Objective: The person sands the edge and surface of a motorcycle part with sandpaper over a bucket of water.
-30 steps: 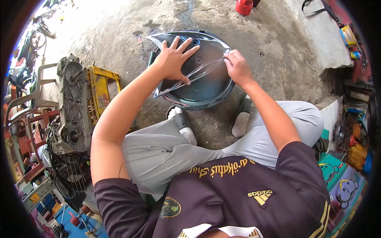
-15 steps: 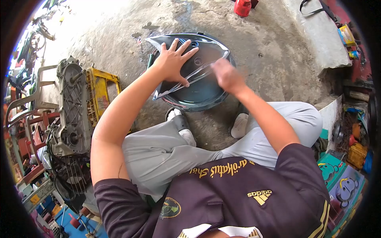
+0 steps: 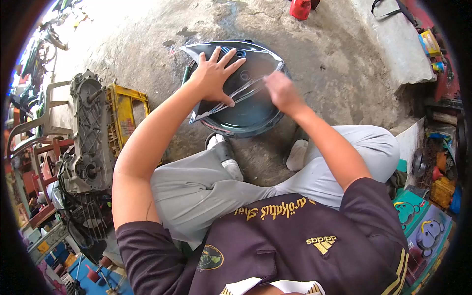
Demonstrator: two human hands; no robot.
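A dark, curved plastic panel (image 3: 258, 61) with glossy edges and small round fittings lies across a round black basin (image 3: 241, 118) on the floor. It looks like a motorcycle body panel. My left hand (image 3: 215, 81) rests flat on the panel's left half, fingers spread. My right hand (image 3: 284, 92) is closed in a loose fist at the panel's right edge, slightly blurred by motion. What its fingers hold, if anything, is hidden.
A yellow crate (image 3: 123, 110) and a grey metal engine casing (image 3: 91, 132) stand to the left. Beyond the basin is a red container (image 3: 300, 9). A concrete slab (image 3: 393, 44) lies at the upper right, with assorted boxes (image 3: 427, 231) at the lower right.
My right hand has shifted very slightly along the panel's right edge. My left hand and the panel stay in place.
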